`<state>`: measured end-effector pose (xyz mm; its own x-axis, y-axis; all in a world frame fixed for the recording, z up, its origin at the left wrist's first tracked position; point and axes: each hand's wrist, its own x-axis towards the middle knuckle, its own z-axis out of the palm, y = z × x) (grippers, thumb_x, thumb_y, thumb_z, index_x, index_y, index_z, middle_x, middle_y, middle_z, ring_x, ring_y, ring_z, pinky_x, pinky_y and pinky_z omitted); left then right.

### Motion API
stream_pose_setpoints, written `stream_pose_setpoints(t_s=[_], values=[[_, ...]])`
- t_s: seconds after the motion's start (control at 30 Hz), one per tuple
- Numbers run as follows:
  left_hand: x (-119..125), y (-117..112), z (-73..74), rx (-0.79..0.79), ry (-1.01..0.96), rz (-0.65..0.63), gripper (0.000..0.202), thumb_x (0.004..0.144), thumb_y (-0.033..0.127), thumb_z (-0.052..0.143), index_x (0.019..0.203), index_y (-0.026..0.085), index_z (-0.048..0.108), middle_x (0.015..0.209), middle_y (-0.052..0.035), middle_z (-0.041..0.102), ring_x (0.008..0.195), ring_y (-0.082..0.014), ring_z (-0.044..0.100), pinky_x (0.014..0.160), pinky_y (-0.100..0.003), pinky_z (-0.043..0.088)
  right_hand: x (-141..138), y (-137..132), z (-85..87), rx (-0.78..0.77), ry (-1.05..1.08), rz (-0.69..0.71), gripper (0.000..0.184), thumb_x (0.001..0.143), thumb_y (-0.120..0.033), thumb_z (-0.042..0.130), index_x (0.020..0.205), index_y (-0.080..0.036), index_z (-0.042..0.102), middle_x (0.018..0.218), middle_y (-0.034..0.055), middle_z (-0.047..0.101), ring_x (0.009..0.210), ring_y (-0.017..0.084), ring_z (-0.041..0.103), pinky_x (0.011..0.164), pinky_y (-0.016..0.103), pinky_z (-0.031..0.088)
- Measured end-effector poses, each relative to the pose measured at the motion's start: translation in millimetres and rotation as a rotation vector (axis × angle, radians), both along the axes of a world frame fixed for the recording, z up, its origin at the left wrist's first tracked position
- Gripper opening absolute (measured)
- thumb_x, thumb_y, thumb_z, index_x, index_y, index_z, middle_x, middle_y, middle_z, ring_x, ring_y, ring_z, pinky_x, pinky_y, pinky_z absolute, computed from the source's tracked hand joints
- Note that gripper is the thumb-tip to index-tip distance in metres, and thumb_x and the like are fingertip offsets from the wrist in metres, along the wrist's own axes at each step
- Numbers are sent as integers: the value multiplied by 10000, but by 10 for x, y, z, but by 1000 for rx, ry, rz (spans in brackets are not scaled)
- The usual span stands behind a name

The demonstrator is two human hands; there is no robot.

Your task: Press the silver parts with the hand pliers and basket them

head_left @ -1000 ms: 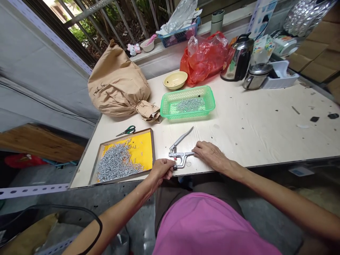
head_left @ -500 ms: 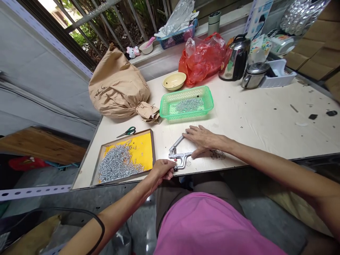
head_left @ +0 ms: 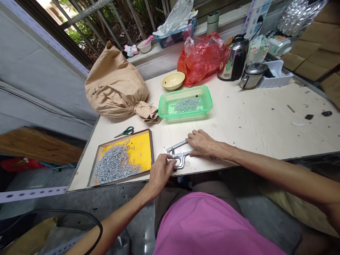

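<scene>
A grey metal spring-loaded hand press (head_left: pixel 179 155) lies near the table's front edge, its two handles spread toward the right. My right hand (head_left: pixel 201 142) is wrapped round the handle ends, fingers over the upper one and thumb by the lower. At the tool's left end, my left hand (head_left: pixel 161 169) has its fingers closed together against the head; what they pinch is hidden. Left of that hand is a shallow tray (head_left: pixel 152 150) with a yellow bottom, holding a heap of small silvery metal pieces (head_left: pixel 115 164). A green plastic basket (head_left: pixel 163 112) behind the tool holds similar pieces (head_left: pixel 188 105).
Green-handled scissors (head_left: pixel 129 131) lie behind the tray. A tied brown paper sack (head_left: pixel 117 85), a cream bowl (head_left: pixel 172 80), a red plastic bag (head_left: pixel 199 60), a kettle (head_left: pixel 233 58) and a steel pot (head_left: pixel 252 76) line the back. Dark scraps (head_left: pixel 309 117) dot the table's right side.
My left hand has moved up over the head of the hand press. My right hand has squeezed the upper handle down, so the handles are closer together.
</scene>
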<state>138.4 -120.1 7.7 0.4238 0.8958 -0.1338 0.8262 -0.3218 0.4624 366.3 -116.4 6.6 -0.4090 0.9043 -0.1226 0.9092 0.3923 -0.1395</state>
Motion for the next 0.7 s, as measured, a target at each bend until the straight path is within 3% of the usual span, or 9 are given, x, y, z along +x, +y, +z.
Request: stream_pose_setpoints(t_s=[0.1, 0.2, 0.3, 0.4, 0.57, 0.7], values=[[170, 62, -29, 231, 45, -296, 408, 827, 360, 605, 1178, 166, 532, 1168, -118, 590, 1089, -264, 529, 895, -407, 454, -29, -30, 33, -20, 9, -38, 434, 769, -450, 681, 1035, -116, 604, 1059, 152, 582, 1011, 288, 485, 801, 374, 381], [356, 220, -101, 270, 91, -468, 606, 776, 334, 671, 1300, 160, 420, 1335, -157, 484, 1224, -296, 436, 985, -457, 407, -26, -57, 42, -50, 24, -35, 507, 718, -404, 734, 1095, -103, 578, 1079, 158, 571, 1010, 288, 484, 777, 357, 415], [471, 363, -128, 204, 147, -514, 633, 782, 348, 660, 1321, 151, 391, 1245, -149, 537, 1140, -289, 490, 937, -449, 437, 6, -85, 43, -66, 29, -46, 591, 666, -363, 779, 1141, -95, 552, 1107, 155, 561, 1011, 281, 489, 798, 352, 431], [521, 422, -109, 205, 203, -521, 562, 793, 368, 644, 1269, 139, 451, 1118, -129, 574, 1053, -283, 512, 875, -423, 458, 30, -95, 35, -65, 20, -57, 444, 715, -329, 749, 1062, -103, 588, 1072, 146, 576, 1007, 276, 502, 787, 344, 434], [568, 423, -108, 208, 228, -542, 229, 854, 336, 572, 1003, 166, 606, 949, -83, 581, 937, -238, 519, 782, -347, 459, 43, -79, -31, -76, 65, -44, 129, 871, -236, 571, 933, -134, 621, 971, 118, 612, 948, 235, 538, 753, 318, 404], [602, 435, -119, 176, 199, -513, 151, 882, 300, 535, 884, 177, 623, 874, -67, 578, 916, -217, 524, 786, -326, 452, 37, -78, -68, -91, 103, -43, 153, 915, -203, 487, 892, -151, 629, 924, 96, 626, 894, 206, 554, 723, 293, 379]])
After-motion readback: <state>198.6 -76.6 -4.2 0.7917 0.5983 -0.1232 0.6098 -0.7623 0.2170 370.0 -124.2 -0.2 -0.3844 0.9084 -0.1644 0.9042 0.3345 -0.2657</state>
